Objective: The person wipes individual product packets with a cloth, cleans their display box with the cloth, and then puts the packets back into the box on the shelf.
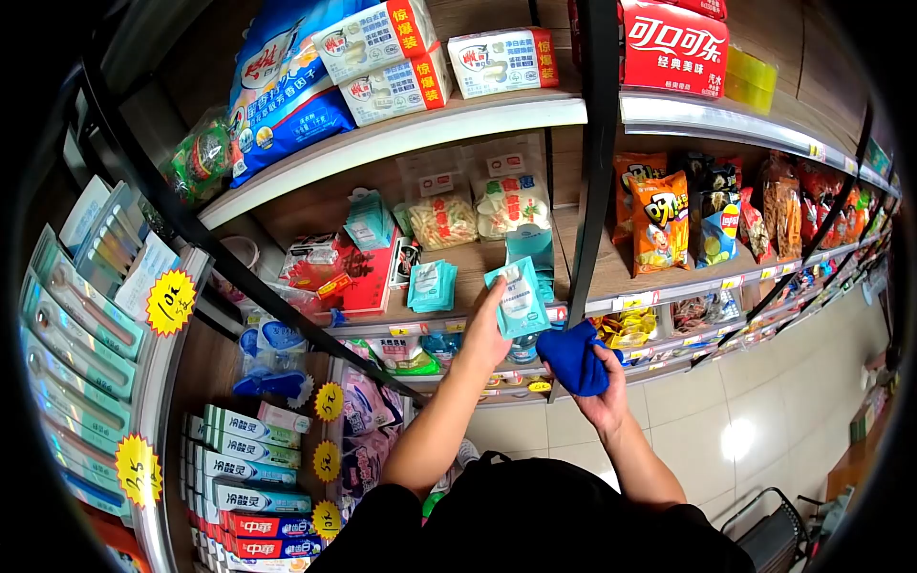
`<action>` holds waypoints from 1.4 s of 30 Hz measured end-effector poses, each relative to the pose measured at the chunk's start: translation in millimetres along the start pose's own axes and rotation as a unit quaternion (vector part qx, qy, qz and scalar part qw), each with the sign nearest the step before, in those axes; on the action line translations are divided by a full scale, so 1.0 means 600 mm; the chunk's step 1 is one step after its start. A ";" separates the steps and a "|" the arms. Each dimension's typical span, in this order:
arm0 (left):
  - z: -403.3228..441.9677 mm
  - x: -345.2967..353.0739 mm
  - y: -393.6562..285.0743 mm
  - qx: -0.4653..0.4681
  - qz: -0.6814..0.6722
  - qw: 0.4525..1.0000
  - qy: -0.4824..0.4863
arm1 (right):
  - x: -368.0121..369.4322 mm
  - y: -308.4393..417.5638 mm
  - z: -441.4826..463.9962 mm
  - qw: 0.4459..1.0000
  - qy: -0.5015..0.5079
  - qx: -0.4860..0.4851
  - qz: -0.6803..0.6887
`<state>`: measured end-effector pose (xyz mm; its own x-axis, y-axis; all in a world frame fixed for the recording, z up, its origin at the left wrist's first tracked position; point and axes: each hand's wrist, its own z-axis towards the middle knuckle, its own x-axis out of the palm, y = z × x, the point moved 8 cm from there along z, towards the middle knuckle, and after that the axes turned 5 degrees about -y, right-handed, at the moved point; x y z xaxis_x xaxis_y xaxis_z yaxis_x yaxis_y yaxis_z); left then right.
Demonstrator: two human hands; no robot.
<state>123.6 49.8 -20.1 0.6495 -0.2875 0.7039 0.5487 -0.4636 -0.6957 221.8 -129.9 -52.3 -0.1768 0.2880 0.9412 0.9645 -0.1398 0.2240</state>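
Observation:
My left hand point(487, 329) is closed on a flat teal packet point(519, 298) with white print, held up in front of the middle shelf. A bunched blue cloth point(579, 359) is gripped in my right hand point(604, 396), just below and right of the packet. Behind the packet stands a teal box point(530, 250) on the shelf. To its left lies a pile of similar teal packets point(432, 286), and more teal packets point(369, 222) are stacked farther back.
White soap packs point(503, 62) and a red cola carton point(674, 48) sit on the upper shelf. Snack bags point(661, 224) stand to the right past a black post point(594, 172). Toothpaste boxes point(253, 471) are stacked lower left. A chair point(772, 530) stands on the tiled floor.

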 end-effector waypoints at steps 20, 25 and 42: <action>-0.103 0.096 0.010 -0.013 -0.107 0.978 0.179 | 0.142 0.043 -0.067 0.601 0.003 -0.468 -0.648; -0.121 0.103 0.016 -0.077 -0.152 0.974 0.149 | 0.203 0.072 -0.111 0.465 -0.020 -0.561 -0.685; -0.134 0.097 0.033 -0.096 -0.108 0.978 0.149 | 0.174 -0.040 -0.088 0.324 0.160 -0.444 -0.820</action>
<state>129.9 -43.7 18.8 0.3315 -0.3827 0.8624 0.5284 -0.6819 -0.5057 170.0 -146.7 54.3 -0.4570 0.5722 -0.6810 -0.8894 -0.3061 0.3397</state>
